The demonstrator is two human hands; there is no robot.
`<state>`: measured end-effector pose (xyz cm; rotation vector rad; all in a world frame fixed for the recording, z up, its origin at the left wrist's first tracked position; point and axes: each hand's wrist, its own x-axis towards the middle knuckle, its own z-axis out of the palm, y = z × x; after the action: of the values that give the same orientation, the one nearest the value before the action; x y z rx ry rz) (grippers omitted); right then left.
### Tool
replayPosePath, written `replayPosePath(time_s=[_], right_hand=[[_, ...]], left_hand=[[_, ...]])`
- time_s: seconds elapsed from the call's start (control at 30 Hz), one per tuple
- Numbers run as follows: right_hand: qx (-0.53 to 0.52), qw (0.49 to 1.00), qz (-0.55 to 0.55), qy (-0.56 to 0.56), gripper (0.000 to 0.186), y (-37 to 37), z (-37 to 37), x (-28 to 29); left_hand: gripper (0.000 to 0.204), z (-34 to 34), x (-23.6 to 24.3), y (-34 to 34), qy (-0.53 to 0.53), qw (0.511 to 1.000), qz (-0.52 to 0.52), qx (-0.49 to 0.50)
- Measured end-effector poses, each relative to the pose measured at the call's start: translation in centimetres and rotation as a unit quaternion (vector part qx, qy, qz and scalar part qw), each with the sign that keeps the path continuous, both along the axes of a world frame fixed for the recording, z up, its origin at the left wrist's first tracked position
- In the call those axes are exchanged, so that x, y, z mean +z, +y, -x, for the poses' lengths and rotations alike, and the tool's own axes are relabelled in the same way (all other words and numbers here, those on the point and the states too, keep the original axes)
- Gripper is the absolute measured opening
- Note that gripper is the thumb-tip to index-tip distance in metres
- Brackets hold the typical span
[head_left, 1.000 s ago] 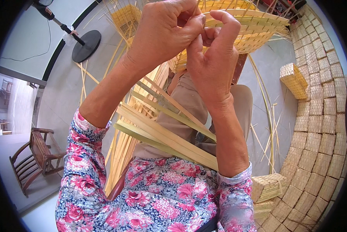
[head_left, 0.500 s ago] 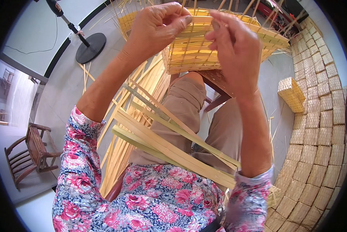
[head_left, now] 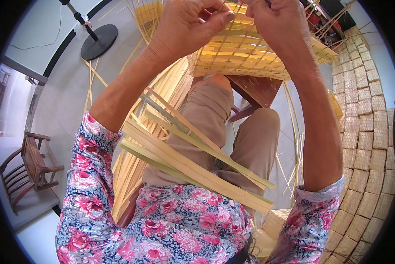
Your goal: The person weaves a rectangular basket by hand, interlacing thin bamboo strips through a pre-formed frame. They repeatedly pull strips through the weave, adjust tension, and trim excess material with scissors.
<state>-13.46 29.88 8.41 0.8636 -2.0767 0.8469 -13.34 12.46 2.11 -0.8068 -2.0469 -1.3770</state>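
My left hand (head_left: 184,28), at the top edge, pinches a thin upright strip of a half-woven yellow basket (head_left: 228,59). My right hand (head_left: 279,33) is beside it at the basket's upper part, its fingers curled and partly cut off by the frame, so what they grip is unclear. The basket, with long loose stakes sticking up, rests on a worn wooden stool (head_left: 259,90) just beyond my knees. Several flat pale and green bamboo strips (head_left: 197,174) lie across my lap, and a long bundle of strips (head_left: 171,83) lies left of my leg.
A wooden chair (head_left: 39,163) stands at the left, below a round black stand base (head_left: 98,42). Another woven basket (head_left: 147,15) is at the back. Rows of woven blocks (head_left: 360,145) line the right side. Loose strips (head_left: 92,79) lie on the grey floor.
My right hand has moved right and up toward the frame's top edge, its arm now further right. More of the basket and stool shows. My left hand stays pinched at the basket's upper part.
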Motion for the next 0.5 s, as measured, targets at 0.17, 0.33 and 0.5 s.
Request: replayPosePath(time_s=[0.17,0.33,0.5], right_hand=[[-0.029,0.999,0.019,-0.028,0.011,-0.6,0.1,-0.5],[-0.047,0.997,0.037,-0.054,0.011,-0.2,0.7,-0.7],[-0.059,0.996,0.043,-0.053,0.011,0.1,0.7,-1.5]], left_hand=[[0.011,0.1,0.0,-0.4,-0.014,1.000,0.004,-0.021],[0.015,0.8,0.0,0.0,-0.015,0.999,0.019,-0.047],[0.017,0.1,0.5,0.1,-0.032,0.996,0.079,-0.013]])
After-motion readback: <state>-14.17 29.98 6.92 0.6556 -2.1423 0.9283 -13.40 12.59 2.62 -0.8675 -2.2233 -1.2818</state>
